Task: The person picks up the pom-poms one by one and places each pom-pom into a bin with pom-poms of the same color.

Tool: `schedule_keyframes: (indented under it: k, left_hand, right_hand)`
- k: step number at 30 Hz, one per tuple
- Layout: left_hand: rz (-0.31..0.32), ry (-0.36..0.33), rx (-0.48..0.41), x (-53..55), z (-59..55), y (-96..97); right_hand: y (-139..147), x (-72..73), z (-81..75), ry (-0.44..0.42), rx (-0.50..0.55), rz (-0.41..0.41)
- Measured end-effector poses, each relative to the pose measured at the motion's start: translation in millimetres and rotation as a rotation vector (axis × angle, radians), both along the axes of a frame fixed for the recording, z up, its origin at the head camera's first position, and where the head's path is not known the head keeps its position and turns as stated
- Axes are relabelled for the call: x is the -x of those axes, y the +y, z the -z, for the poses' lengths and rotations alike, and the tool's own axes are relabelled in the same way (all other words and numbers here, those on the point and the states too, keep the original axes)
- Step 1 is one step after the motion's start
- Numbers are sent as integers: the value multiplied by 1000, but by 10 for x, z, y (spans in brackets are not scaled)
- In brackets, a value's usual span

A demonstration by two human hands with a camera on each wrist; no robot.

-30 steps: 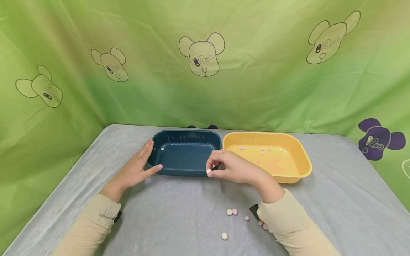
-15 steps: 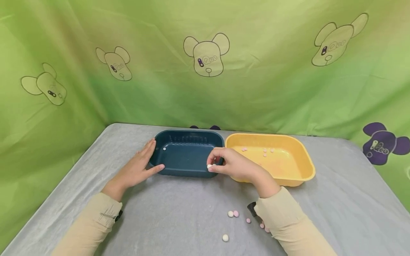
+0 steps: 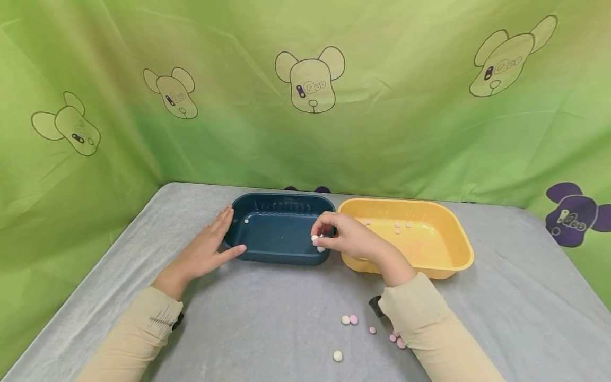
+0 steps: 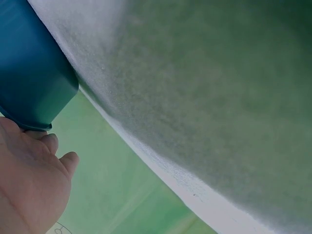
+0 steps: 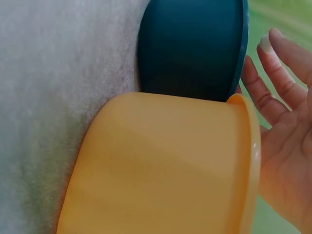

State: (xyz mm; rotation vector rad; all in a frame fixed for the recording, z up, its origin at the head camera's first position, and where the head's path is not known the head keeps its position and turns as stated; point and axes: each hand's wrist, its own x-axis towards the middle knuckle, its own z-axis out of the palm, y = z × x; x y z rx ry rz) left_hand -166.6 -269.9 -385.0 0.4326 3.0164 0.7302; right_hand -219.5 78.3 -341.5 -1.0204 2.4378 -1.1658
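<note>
My right hand [image 3: 350, 239] is over the right end of a dark blue plastic tub [image 3: 277, 258]. It pinches a small white ball [image 3: 315, 240] between thumb and fingertips. A second white ball [image 3: 321, 249] shows just under the thumb. In the right wrist view, the white ball [image 5: 265, 44] sits between thumb and index finger, beyond the tub's rim. My left hand [image 3: 202, 249] rests against the tub's left end, fingers extended along the outside and thumb at the front rim. A white ball [image 3: 246, 222] lies inside the blue tub, at the left.
Right of the blue tub stands a yellow tub [image 3: 465, 260] with several pink balls [image 3: 398, 225] inside. On the grey tablecloth [image 3: 267, 323] lie white balls [image 3: 338, 356] and several pink balls [image 3: 372, 330], some near the right sleeve [image 3: 425, 313]. A green curtain [image 3: 229, 148] hangs behind.
My right hand has moved up and back from the tub's front rim to over its right end. A second white ball now shows below the thumb. The left hand stays put.
</note>
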Motion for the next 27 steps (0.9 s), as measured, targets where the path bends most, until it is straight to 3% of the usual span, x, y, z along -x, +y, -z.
schedule_keyframes:
  k: [18,27]
  left_hand:
    - [0,-16,-2,-4,-21,10]
    - [-2,-17,-3,-2,-14,5]
  right_hand:
    - [17,145,68,59,-1,76]
    - [8,188,87,32,11,84]
